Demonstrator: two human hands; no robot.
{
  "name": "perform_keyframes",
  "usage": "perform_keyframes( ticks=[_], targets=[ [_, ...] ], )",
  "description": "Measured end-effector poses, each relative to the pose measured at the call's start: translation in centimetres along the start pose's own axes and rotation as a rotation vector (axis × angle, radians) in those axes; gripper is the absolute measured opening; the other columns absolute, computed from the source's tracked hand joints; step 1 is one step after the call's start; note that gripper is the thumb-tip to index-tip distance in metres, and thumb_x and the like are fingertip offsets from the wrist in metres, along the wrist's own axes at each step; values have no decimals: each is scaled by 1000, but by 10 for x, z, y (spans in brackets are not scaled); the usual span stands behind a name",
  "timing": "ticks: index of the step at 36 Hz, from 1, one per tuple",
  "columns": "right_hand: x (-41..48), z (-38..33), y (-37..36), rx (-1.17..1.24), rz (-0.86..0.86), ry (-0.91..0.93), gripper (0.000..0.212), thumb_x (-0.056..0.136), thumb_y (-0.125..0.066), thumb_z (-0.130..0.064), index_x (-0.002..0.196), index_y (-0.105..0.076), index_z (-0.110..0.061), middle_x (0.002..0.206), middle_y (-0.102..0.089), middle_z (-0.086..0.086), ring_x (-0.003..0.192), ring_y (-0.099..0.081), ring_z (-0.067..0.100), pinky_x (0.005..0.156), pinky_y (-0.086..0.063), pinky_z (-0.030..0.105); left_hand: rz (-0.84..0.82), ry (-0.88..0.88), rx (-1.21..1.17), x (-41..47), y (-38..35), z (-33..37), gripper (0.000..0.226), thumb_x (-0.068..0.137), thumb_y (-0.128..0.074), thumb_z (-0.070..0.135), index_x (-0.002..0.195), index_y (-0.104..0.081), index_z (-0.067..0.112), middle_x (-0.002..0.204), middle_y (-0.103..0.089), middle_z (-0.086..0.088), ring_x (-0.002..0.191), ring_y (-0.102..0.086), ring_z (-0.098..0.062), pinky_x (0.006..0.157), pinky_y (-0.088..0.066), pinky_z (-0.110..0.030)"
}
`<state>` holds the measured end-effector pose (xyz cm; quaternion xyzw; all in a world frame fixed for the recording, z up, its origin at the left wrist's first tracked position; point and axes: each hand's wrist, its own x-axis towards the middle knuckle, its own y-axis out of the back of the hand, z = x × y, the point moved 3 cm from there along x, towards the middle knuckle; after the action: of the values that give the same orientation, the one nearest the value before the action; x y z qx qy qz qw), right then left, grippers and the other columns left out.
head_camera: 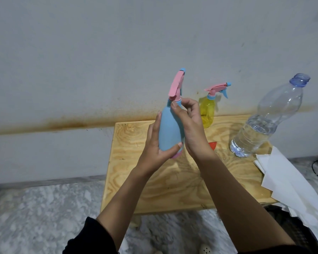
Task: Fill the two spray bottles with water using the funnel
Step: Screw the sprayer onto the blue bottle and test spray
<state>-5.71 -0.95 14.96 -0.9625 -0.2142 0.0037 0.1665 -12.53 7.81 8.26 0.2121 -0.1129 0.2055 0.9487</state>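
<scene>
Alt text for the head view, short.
A left hand grips the body of a blue plastic spray bottle with a pink trigger head while the right hand pinches its collar, above a wooden table. On the table stand a yellow translucent spray bottle and an uncapped clear plastic water bottle, part full.

Plywood table [173, 189] stands on marbled floor [44, 217]. On it: yellow spray bottle [207, 110] far centre, uncapped water bottle [264, 121] far right, red funnel [213, 144] between them, white papers [283, 180] at right edge.
</scene>
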Motion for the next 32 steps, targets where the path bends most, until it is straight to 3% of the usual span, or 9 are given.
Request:
perform_keyframes(
  ticks=[4, 8, 13, 20, 23, 26, 32],
  targets=[
    [-2, -4, 0, -44, -35, 21, 21, 94, -54, -28, 111, -58, -16, 91, -63, -10, 78, -60, 1, 66, -48, 16, 1, -9, 8, -3, -2, 2, 95, 77, -73, 37, 133, -2, 68, 130, -19, 40, 117, -35, 16, 89, -46, -14],
    [-4, -5, -1, -84, -56, 48, 14, 95, -52, -27, 100, -59, -15, 85, -60, -6, 76, -56, 4, 67, -46, 17, 5, -14, 8, -5, -3, 4, 94, 76, -72, 38, 132, -1, 67, 129, -20, 38, 116, -34, 18, 85, -42, -5],
    [-5, -5, 1, -144, -41, 100, 15, 95, -54, -25, 102, -57, -13, 91, -61, -6, 81, -57, 0, 71, -46, 15, 10, -19, 10, -8, -5, 4, 94, 77, -73, 33, 138, -4, 55, 129, -19, 37, 115, -30, 23, 82, -38, 0],
    [-9, -7, 2, -261, -70, 164, 19, 97, -50, -23, 111, -59, -14, 104, -65, 4, 91, -60, 6, 80, -48, 21, 38, -1, 73, -12, -6, 5, 105, 72, -80, 35, 141, -3, 53, 126, -26, 20, 116, -35, 13, 89, -44, -15],
    [-8, -10, 7, -244, -85, 150, 19, 97, -48, -21, 109, -60, -12, 97, -66, 0, 84, -59, 4, 77, -47, 23, -14, -20, 88, -11, -1, 8, 106, 67, -80, 45, 140, -3, 57, 129, -25, 34, 121, -33, 11, 93, -41, -16],
    [-6, -8, 15, -163, -120, 91, 16, 98, -47, -20, 102, -62, -15, 92, -70, -9, 82, -63, 2, 76, -49, 21, -97, -13, 44, -9, 5, 11, 106, 65, -78, 48, 139, -3, 61, 135, -22, 44, 125, -41, 0, 97, -45, -28],
    [-5, -9, 22, -63, -182, 31, 15, 96, -49, -19, 100, -63, -15, 91, -73, -6, 87, -65, 8, 79, -52, 24, -159, 29, -65, -7, 5, 7, 111, 60, -85, 33, 145, -14, 45, 128, -31, 50, 118, -45, 10, 93, -45, -16]
  ],
)
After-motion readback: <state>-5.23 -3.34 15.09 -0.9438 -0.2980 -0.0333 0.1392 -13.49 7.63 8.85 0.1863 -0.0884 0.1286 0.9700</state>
